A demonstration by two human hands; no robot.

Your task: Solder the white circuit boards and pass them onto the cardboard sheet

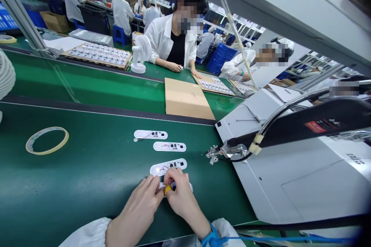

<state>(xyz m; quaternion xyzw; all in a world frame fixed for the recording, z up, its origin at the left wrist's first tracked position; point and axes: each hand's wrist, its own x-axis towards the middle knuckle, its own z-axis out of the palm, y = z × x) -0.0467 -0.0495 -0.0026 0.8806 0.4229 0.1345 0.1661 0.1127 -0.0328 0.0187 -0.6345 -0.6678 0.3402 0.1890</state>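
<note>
My left hand (pixel 143 202) and my right hand (pixel 180 197) meet over a small white oblong circuit strip (pixel 189 187) lying on the green mat, mostly hidden beneath them. Both hands are closed in a pinch on it, and a yellow finger cot (pixel 167 189) shows on a fingertip between them. Three more white strips lie just beyond in a row: one (pixel 168 166) close to my fingers, one (pixel 169 146) farther, one (pixel 150 134) farthest. A soldering tool tip (pixel 213 154) on a black arm points toward the strips from the right.
A roll of tape (pixel 47 140) lies on the mat at left. A white machine housing (pixel 290 170) fills the right side. A cardboard sheet (pixel 187 98) rests on the green belt beyond. Across the belt a person in a white coat stands by a small fan (pixel 140 56) and trays of parts (pixel 98 54).
</note>
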